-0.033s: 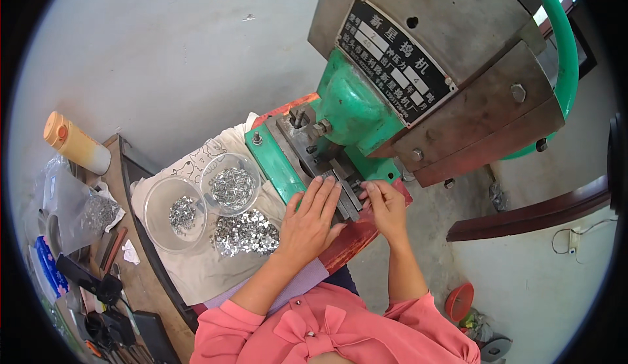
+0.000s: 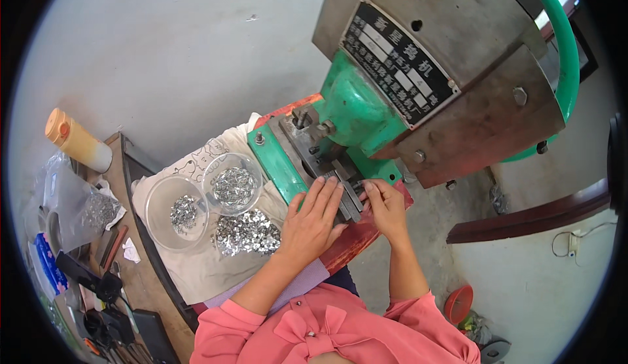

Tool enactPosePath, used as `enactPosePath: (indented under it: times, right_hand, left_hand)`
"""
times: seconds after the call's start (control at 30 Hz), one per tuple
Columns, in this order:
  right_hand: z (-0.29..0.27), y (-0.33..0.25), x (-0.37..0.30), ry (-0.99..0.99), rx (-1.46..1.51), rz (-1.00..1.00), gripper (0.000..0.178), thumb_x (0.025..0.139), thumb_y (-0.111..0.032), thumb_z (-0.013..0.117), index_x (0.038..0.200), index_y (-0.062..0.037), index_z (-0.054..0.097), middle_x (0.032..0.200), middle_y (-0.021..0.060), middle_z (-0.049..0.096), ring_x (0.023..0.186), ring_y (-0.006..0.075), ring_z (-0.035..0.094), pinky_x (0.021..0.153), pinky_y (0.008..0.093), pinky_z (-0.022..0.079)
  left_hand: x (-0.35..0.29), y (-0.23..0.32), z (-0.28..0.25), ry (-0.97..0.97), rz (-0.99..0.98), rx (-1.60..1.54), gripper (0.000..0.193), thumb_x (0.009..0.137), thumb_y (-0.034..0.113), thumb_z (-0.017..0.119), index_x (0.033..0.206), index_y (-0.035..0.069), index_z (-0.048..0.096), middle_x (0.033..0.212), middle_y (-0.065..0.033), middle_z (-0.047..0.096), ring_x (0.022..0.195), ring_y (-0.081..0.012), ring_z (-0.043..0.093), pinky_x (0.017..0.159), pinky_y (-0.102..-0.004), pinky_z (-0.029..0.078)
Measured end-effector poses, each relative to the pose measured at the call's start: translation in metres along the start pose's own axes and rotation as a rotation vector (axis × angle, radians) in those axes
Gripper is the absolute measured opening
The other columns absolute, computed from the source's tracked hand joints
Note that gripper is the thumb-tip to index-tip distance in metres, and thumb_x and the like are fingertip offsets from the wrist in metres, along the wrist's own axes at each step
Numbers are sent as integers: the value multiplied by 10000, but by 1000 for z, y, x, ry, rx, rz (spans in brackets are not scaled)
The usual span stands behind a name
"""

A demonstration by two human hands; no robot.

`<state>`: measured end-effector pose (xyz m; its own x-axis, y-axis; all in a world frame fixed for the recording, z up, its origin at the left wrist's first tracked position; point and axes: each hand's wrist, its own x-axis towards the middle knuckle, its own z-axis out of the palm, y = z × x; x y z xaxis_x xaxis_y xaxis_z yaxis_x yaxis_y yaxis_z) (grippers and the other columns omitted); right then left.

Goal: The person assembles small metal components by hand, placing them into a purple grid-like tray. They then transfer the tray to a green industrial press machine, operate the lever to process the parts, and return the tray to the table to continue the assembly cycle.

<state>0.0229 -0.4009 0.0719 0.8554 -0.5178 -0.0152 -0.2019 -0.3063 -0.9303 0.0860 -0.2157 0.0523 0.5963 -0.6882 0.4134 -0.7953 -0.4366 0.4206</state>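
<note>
A green and grey punch press (image 2: 353,99) stands in front of me, with a steel die (image 2: 343,184) fixed on its bed. My left hand (image 2: 314,219) lies palm down over the die's near end, its fingers stretched out and fingertips on the metal. At the die's right side my right hand (image 2: 386,208) has thumb and fingertips pinched together; what they hold, if anything, is too small to make out. Left of my left hand lies a pile of shiny metal pieces (image 2: 247,233) on a pale cloth (image 2: 212,279).
Two clear plastic tubs, the left tub (image 2: 156,223) and the right tub (image 2: 255,168), hold small metal pieces. A yellow and white bottle (image 2: 78,140), a plastic bag (image 2: 65,190) and several tools crowd the wooden table (image 2: 147,282) on the left. A red bowl (image 2: 459,303) rests on the floor at right.
The view has shifted very slightly. Both hands keep the same place at the die.
</note>
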Motion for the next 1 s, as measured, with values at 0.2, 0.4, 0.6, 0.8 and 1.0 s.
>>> enactPosePath:
  times: [0.2, 0.4, 0.6, 0.8, 1.0]
  right_hand:
    - [-3, -2, 23, -189, 33, 135, 166, 981, -145, 636, 1043, 0, 687, 769, 14, 641, 615, 60, 557, 535, 208, 444]
    - [-5, 10, 22, -228, 234, 78, 100, 980, -104, 640, 1028, -19, 666, 791, 17, 630, 663, 65, 550, 560, 211, 442]
    - [-9, 14, 29, -209, 255, 150, 115, 994, -134, 639, 994, -20, 646, 765, 9, 613, 613, 66, 534, 560, 209, 436]
    - [-12, 13, 29, -240, 236, 79, 88, 988, -107, 637, 1018, -26, 623, 839, 14, 625, 677, 66, 543, 631, 209, 456]
    - [9, -2, 2, 115, 231, 38, 154, 967, -141, 674, 1036, -24, 602, 892, 18, 635, 717, 70, 556, 662, 215, 462]
  left_hand:
    - [-7, 0, 6, 19, 66, 37, 780, 763, 344, 787, 1428, 58, 498, 1510, -90, 472, 1429, -245, 408, 1073, -435, 368]
    - [-18, 1, 20, 125, 142, 119, 629, 826, 258, 665, 1401, 40, 530, 1493, -88, 501, 1408, -223, 443, 1054, -395, 385]
    - [-18, 4, 25, 151, 125, 72, 545, 877, 186, 562, 1397, 26, 526, 1505, -102, 481, 1407, -223, 439, 1067, -394, 385]
    - [-17, 6, 26, 152, 116, 54, 539, 889, 183, 552, 1403, 25, 515, 1518, -108, 463, 1417, -228, 424, 1087, -401, 376]
    - [-18, 6, 26, 151, 118, 58, 538, 898, 187, 543, 1412, 30, 505, 1526, -109, 453, 1424, -230, 414, 1093, -403, 369]
